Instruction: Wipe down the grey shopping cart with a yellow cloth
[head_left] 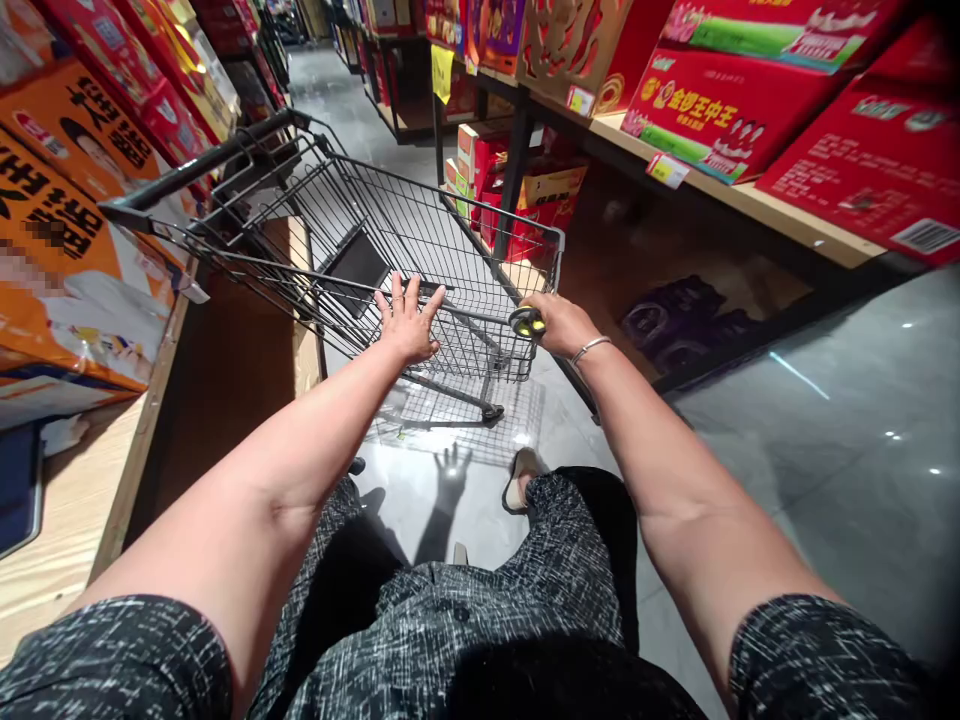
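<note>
A black wire shopping cart (450,215) stands in front of me, turned sideways, its handle at the upper left. My left hand (409,320) is spread over the near side of the basket, fingers apart and holding nothing; whether it touches the wire I cannot tell. Close to the cart's right end, my right hand (564,322) is closed around what looks like a pair of scissors (527,321), with black and yellow-green loops sticking out toward the cart. The rest of the scissors is hidden in my fist. A bracelet circles my right wrist.
Orange boxes (82,240) are stacked at the left on a wooden display, with a dark tablet-like device (20,485) at its edge. To the right, a shelf (810,225) bears red gift boxes (720,115). Purple packs (679,320) lie beneath it. A shiny tiled floor (847,430) runs between.
</note>
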